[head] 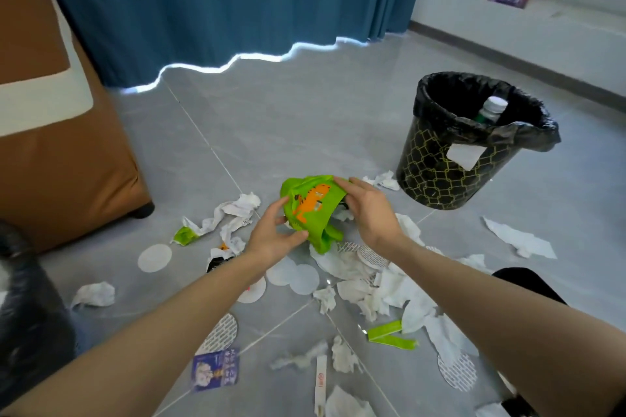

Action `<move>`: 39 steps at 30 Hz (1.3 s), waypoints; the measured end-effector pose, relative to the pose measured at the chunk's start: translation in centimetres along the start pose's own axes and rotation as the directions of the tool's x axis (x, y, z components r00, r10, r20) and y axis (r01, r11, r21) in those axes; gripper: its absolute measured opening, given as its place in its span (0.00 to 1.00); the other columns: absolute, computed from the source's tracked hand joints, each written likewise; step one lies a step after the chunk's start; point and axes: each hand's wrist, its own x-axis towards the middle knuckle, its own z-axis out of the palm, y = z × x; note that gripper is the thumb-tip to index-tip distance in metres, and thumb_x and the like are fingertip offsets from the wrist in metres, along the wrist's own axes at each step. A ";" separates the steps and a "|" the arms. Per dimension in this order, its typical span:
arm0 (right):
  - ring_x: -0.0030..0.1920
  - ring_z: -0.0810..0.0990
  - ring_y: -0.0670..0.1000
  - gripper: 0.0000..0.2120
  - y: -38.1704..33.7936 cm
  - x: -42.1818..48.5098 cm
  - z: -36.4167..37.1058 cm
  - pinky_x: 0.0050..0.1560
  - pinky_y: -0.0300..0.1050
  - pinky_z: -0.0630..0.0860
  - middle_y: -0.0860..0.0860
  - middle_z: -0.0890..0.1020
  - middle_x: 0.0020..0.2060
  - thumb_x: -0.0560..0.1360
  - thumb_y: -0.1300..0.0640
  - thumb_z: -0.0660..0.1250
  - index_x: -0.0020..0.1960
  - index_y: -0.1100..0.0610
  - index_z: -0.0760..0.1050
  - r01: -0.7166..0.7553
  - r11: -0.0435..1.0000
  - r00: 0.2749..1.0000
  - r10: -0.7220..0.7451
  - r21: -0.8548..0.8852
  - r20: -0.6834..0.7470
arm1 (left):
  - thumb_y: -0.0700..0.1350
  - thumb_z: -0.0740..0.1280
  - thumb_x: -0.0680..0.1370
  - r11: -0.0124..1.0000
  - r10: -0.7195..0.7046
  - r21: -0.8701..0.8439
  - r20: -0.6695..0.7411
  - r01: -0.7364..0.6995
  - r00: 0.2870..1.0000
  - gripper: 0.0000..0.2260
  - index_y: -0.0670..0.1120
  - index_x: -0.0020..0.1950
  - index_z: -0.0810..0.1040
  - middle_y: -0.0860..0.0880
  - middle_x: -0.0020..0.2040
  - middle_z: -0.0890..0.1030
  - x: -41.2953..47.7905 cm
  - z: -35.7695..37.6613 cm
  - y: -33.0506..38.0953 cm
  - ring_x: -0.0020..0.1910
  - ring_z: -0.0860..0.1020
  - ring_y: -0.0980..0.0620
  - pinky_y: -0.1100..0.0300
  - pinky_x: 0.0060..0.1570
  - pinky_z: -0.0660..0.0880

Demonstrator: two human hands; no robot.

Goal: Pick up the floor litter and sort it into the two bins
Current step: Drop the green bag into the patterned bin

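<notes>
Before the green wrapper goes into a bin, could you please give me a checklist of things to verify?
1. Grip on the green wrapper: ok, left hand and right hand both hold it.
2. Patterned bin upright, mouth open: ok.
3. Room left in it: cannot tell; a bottle is inside.
4. Second bin at lower left: cannot tell, only its black liner shows.
5. Wrapper emptied: cannot tell.

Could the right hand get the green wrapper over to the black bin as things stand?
Probably yes, once the left hand lets go: the right hand grips the green wrapper, and the black bin stands open just beyond it, with only a crumpled tissue on the floor between.
</notes>
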 end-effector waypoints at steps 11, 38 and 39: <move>0.32 0.78 0.46 0.12 -6.1 0.6 -5.6 0.35 0.28 0.73 0.48 0.81 0.43 0.81 0.59 0.57 0.57 0.54 0.79 -0.005 0.962 0.998 0.022 0.271 -0.061 | 0.47 0.82 0.57 0.937 0.208 0.306 -0.094 -0.171 0.974 0.50 0.56 0.72 0.58 0.49 0.67 0.59 -2.0 -2.1 6.2 0.70 0.59 0.49 0.58 0.69 0.60; 0.64 0.72 0.54 0.24 -4.8 -2.8 -6.0 0.68 0.56 0.66 0.52 0.73 0.63 0.74 0.50 0.68 0.67 0.52 0.64 -0.584 0.734 0.770 0.366 0.347 0.523 | 0.48 0.66 0.76 0.741 -0.185 -0.633 0.130 0.225 0.974 0.06 0.49 0.45 0.83 0.49 0.41 0.85 -3.5 -4.8 9.0 0.39 0.83 0.54 0.60 0.40 0.80; 0.62 0.75 0.55 0.24 -4.7 -3.0 -6.0 0.67 0.57 0.68 0.53 0.75 0.61 0.73 0.53 0.70 0.65 0.52 0.64 -0.584 0.746 0.758 0.361 0.320 0.543 | 0.48 0.66 0.77 0.730 -0.185 -0.646 0.128 0.223 0.974 0.09 0.49 0.41 0.83 0.50 0.37 0.85 -3.6 -4.7 9.2 0.35 0.83 0.55 0.61 0.37 0.80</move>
